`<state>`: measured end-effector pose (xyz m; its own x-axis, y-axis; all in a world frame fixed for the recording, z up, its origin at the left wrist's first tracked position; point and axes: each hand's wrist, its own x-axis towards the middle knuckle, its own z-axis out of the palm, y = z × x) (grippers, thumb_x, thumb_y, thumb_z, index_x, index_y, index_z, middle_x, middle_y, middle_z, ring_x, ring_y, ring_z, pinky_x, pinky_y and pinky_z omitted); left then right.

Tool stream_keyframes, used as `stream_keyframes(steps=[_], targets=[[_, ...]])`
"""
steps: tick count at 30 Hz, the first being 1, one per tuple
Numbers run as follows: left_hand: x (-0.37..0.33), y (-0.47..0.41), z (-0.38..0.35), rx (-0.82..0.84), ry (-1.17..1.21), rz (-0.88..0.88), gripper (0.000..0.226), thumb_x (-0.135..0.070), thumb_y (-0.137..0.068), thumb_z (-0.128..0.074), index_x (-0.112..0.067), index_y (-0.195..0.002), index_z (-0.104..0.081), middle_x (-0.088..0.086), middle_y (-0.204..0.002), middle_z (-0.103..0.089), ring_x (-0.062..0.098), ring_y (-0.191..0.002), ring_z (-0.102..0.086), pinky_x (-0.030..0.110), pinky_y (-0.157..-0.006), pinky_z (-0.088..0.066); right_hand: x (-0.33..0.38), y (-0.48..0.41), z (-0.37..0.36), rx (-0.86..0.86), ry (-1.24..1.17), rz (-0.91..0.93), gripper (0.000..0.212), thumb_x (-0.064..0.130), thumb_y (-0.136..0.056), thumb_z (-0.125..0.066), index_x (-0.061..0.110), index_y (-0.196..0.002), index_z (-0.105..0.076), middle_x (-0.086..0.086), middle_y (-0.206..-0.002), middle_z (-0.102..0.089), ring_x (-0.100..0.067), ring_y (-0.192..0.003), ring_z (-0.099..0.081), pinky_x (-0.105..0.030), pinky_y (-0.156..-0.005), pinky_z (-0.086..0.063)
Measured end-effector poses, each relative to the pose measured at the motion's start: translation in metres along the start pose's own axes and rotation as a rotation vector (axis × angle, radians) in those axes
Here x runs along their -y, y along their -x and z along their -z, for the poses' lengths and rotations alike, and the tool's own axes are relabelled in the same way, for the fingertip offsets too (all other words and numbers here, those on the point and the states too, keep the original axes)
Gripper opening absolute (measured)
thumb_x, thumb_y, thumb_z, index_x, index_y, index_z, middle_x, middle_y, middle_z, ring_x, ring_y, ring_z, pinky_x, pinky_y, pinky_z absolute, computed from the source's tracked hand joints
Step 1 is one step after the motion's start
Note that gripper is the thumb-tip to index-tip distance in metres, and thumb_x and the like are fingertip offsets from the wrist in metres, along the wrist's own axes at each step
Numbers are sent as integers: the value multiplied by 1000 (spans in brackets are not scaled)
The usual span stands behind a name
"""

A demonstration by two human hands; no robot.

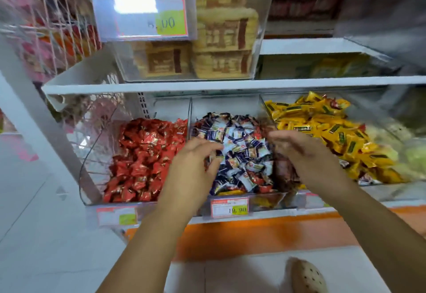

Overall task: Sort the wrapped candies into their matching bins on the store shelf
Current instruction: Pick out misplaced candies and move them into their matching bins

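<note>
White metal shelving (230, 84) fills the frame, with a glossy orange strip (253, 235) running below its lower board. Three clear, hard-walled plastic bins sit side by side on that lower shelf. The left bin (92, 177) holds crinkled red foil candies (143, 154), and the right bin (268, 108) holds flat, oblong yellow candies (327, 131) with dark bands. The middle bin (190, 117), at the centre of the frame, is heaped with small pillow-shaped blue-and-white candies (239, 145). A few stray red candies (255, 180) and a yellow wrapper (230, 192) lie among them near its front wall. The left hand (196, 168) reaches over this heap with its fingers (214, 154) curled down onto the wrappers; whether they pinch one cannot be told. The right hand (306, 156), motion-blurred, hovers over the bin's right side with fingers loosely spread and nothing in them. A paper price tag (229, 207) is clipped to the shelf edge. In the upper centre, another clear bin (262, 27) holds stacked tan rectangular packs (223, 32).
</note>
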<state>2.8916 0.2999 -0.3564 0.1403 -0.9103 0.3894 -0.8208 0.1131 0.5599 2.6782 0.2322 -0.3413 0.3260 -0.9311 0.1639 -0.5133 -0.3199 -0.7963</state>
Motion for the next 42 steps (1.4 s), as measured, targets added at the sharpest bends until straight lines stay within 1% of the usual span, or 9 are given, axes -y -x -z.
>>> stream_keyframes(steps=[3,6,12,16,21,26,29,38,42], targets=[[-16,-4,-22,179,-35,25,38,-25,-93,-61,-26,-131,-56,-7,-132,-48,8,-115,-49,10,-93,-29,0,3,-2,84,69,-21,28,9,-100,-45,23,-117,-63,2,-113,-64,-12,-101,-61,-28,-92,-48],[-13,-12,-38,297,-104,52,29,-25,-91,-64,-23,-120,-62,-3,-123,-49,15,-108,-51,19,-88,-38,4,-8,-10,288,355,-55,28,0,-97,-47,9,-116,-66,-2,-107,-66,-9,-85,-62,-14,-79,-49],[8,-21,-55,340,-168,40,29,-13,-88,-66,-19,-116,-68,-1,-110,-48,21,-110,-43,29,-87,-42,1,-33,-46,654,740,-86,29,-2,-90,-49,5,-118,-57,-13,-105,-59,-27,-89,-58,-35,-69,-46],[11,-19,-51,283,-128,28,27,-16,-86,-70,-22,-112,-68,-6,-108,-46,17,-112,-38,26,-94,-36,-5,-43,-53,633,730,-98,12,-4,-86,-52,-5,-92,-62,-14,-76,-52,-24,-67,-47,-33,-58,-37],[7,-18,-32,371,-38,52,6,-16,-82,-74,-23,-82,-74,-15,-79,-57,-3,-65,-49,7,-63,-36,7,-42,-43,602,665,-87,32,2,-95,-49,10,-121,-66,-10,-122,-64,-23,-106,-61,-29,-90,-48],[-1,-18,-28,630,-277,57,21,-25,-87,-66,-27,-107,-73,-2,-104,-72,18,-96,-64,32,-86,-52,13,-38,-36,701,733,-117,39,2,-98,-44,19,-131,-57,-3,-131,-58,-21,-112,-57,-20,-81,-42],[-4,-23,-31,691,-308,54,27,-25,-88,-66,-28,-114,-69,1,-111,-69,22,-102,-62,36,-89,-51,5,-37,-46,801,767,-150,47,-1,-92,-51,17,-135,-53,-8,-124,-61,-27,-101,-62,-36,-86,-54],[0,-29,-39,691,-208,119,14,-27,-85,-70,-31,-96,-62,-12,-83,-56,16,-83,-55,25,-66,-41,-2,-36,-48,754,600,-157,40,5,-94,-54,18,-132,-55,-2,-138,-51,-22,-117,-53,-30,-95,-46],[4,-30,-37,639,-91,177,27,-29,-76,-80,-30,-94,-60,-17,-78,-50,10,-74,-51,17,-56,-35,0,-37,-45,659,431,-213,39,11,-92,-60,17,-130,-53,0,-127,-55,-12,-88,-59,-22,-72,-46]])
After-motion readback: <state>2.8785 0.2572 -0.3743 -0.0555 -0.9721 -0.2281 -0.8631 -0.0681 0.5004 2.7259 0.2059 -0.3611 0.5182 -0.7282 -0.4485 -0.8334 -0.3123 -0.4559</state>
